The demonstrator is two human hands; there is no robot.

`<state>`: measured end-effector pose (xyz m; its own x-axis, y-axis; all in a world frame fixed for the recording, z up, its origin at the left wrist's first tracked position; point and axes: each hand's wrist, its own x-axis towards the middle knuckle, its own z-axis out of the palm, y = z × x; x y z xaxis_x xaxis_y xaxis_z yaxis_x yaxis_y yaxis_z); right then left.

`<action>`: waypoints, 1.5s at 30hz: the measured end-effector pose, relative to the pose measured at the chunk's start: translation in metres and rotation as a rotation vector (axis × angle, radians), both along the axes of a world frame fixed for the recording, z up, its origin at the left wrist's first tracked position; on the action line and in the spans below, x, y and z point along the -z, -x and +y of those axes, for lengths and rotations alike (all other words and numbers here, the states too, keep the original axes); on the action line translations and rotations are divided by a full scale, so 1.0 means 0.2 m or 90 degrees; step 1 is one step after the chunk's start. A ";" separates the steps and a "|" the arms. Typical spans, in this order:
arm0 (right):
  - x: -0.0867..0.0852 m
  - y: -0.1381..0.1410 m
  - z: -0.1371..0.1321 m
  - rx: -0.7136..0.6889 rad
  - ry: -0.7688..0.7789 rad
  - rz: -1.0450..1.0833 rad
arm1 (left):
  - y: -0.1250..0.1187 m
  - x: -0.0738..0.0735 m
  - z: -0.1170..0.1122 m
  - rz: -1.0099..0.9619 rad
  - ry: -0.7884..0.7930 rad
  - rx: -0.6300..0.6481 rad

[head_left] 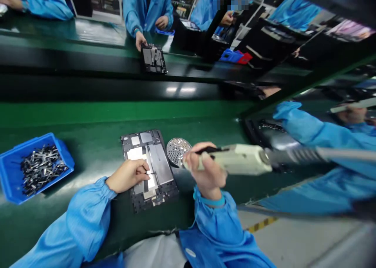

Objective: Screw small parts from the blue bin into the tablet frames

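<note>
The head camera looks forward and down, close over the left hand [127,176] and right hand [204,168].

The electric screwdriver [237,159] blurs off the right edge.

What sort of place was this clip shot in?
Most likely an electronics assembly line: workers in blue smocks along a green belt, an electric screwdriver in the right hand, and a tablet-like device frame under the left hand.
</note>
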<state>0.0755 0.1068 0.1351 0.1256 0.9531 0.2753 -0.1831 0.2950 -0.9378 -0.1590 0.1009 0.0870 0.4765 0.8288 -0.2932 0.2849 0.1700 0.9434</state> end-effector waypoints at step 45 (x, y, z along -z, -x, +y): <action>-0.08 0.09 0.33 0.062 -0.028 0.094 | 0.27 0.10 0.35 0.153 -0.160 -0.397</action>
